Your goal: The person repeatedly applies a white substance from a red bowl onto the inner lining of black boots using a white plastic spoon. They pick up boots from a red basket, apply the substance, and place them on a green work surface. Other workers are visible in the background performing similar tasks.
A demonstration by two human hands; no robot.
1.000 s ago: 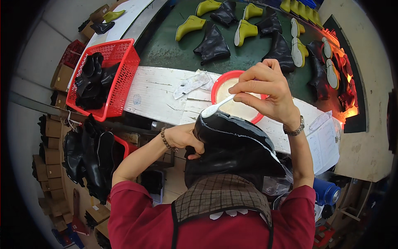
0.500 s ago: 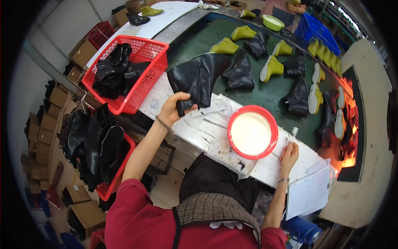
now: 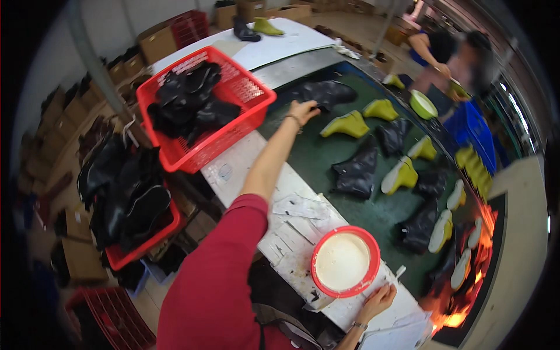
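Evidently, at the left of the frame, black boots are heaped in a lower red basket, and more dark pieces are held in an upper red basket, set on the white desk. Toward the upper centre, the left hand is stretched out to the near end of a black boot, which is laid on its side on the green belt. Contact seems to be made by the fingertips, but whether the boot is gripped or let go cannot be told through the blur. The boot can be judged light, with a supple, leather-like upper that would be creased by hard squeezing, and with a smooth face that might be slippery if wetted. A hold is best taken at a firm end or a dry edge, with broad finger pressure. Farther right, yellow-green boots are spread among dark ones. At the lower centre, pale liquid is contained in a red bowl. Just right of it, the right hand is curled, and a slim white stick, showing just beyond the fingers, seems to be held.
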